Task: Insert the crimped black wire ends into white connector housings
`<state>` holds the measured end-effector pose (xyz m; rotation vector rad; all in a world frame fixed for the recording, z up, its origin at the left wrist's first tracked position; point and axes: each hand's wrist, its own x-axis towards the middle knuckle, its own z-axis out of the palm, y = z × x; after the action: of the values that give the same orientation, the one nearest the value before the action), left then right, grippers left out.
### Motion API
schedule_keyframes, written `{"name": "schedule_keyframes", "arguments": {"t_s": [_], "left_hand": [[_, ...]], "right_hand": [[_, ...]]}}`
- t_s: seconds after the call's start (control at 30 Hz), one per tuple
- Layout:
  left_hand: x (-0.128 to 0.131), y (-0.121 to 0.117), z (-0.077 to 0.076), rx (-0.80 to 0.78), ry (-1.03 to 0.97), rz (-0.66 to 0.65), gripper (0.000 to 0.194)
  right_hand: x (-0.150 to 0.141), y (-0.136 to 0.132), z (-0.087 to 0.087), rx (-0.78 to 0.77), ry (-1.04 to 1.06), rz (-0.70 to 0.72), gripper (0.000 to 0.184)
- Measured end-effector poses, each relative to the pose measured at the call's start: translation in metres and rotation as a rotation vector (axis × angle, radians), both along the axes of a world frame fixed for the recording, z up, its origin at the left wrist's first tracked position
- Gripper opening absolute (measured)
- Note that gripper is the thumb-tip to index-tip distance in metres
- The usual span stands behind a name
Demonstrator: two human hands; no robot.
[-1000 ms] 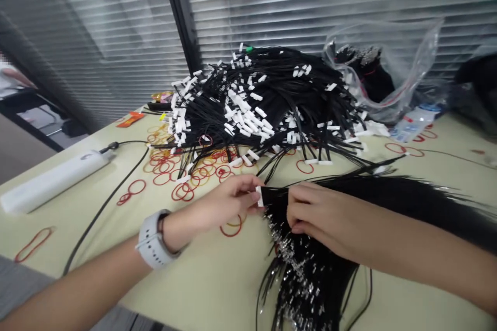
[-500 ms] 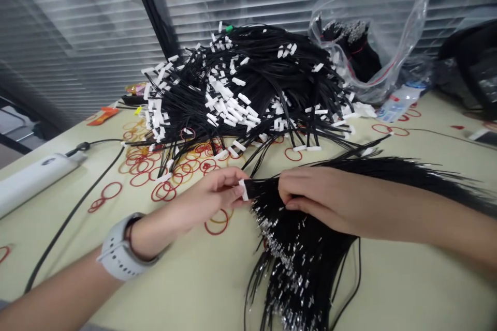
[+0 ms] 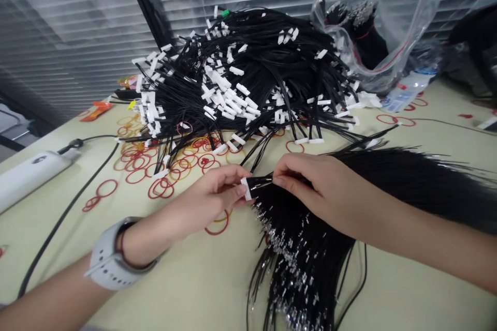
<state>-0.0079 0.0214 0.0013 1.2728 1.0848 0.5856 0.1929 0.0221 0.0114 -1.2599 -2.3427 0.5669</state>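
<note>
Two hands, left (image 3: 205, 191), right (image 3: 320, 186), on black wires (image 3: 298, 248), white connector (image 3: 246, 189) apparently facing left.

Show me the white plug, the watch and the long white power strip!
White connector (image 3: 245, 189): head view, on its white plastic end.
Watch (image 3: 106, 264): head view, on its pale strap.
Power strip (image 3: 33, 173): head view, on its white casing.

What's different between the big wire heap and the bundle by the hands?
The heap is a tall tangle; the bundle fans out flat. The heap bristles with white connectors; the bundle shows silver terminals. Only the bundle is held, by the left hand and right hand. Both are thin black wires.
</note>
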Motion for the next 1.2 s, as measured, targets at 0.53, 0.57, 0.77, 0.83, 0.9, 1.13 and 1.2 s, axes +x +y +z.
{"name": "schedule_keyframes", "arguments": {"t_s": [0.53,0.57,0.77,0.83,0.9,1.13,1.2], "left_hand": [[0.0020,-0.0001,0.0024,0.022,0.038,-0.013,0.008],[0.0019,-0.0001,0.0023,0.023,0.040,-0.015,0.009],[0.0028,-0.0002,0.0028,-0.007,0.037,-0.003,0.010],[0.0032,-0.0006,0.0032,-0.006,0.039,0.000,0.011],[0.0033,-0.0012,0.0034,-0.013,0.035,0.008,0.011],[0.0024,-0.0006,0.0043,-0.049,0.026,0.026,0.011],[0.0024,-0.0003,0.0049,-0.052,0.020,0.026,0.011]], "right_hand": [[-0.0005,-0.0074,-0.0016,-0.071,-0.085,-0.054,0.017],[-0.0004,-0.0074,-0.0017,-0.077,-0.081,-0.053,0.017],[-0.0007,-0.0058,-0.0014,-0.089,-0.058,-0.037,0.016],[-0.0007,-0.0053,-0.0015,-0.076,-0.053,-0.030,0.015],[-0.0007,-0.0051,-0.0017,-0.053,-0.054,-0.025,0.013],[-0.0001,-0.0053,-0.0003,-0.007,-0.056,0.032,0.011],[0.0002,-0.0054,0.0004,-0.006,-0.058,0.043,0.011]]}}
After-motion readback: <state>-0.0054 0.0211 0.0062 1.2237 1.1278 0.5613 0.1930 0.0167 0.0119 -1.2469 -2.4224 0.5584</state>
